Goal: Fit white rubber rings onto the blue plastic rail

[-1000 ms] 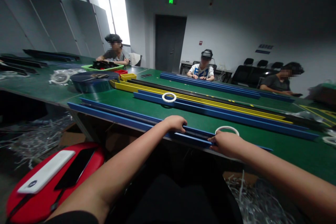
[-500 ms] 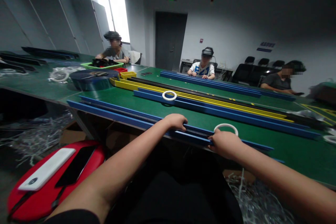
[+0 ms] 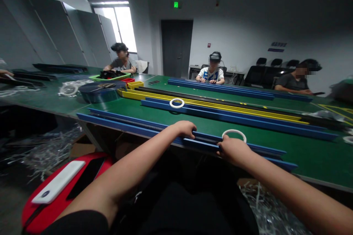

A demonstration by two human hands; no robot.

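A long blue channel rail (image 3: 121, 122) with a dark strip along its inside lies at the near edge of the green table (image 3: 162, 117). My left hand (image 3: 187, 129) is closed on the rail near its middle, fingers curled over the edge. Further right, my right hand (image 3: 234, 148) grips the same rail, its thumb and fingers pinched at the front wall. A white tape ring (image 3: 234, 132) sits just behind my right hand, partly hidden by it. Whether either hand also holds part of the strip cannot be made out.
Behind lie another blue rail (image 3: 248, 119) with a white ring (image 3: 177, 103) on it, and yellow rails (image 3: 220, 107). A blue roll (image 3: 100, 93) and green tray (image 3: 110, 76) stand left. Three people sit across the table. A red stool (image 3: 35, 213) holds a white device (image 3: 59, 181).
The camera view has tilted up slightly and shifted. Both hands remain at nearly the same places on the rail. At the far left, part of another person's hand has come into view.
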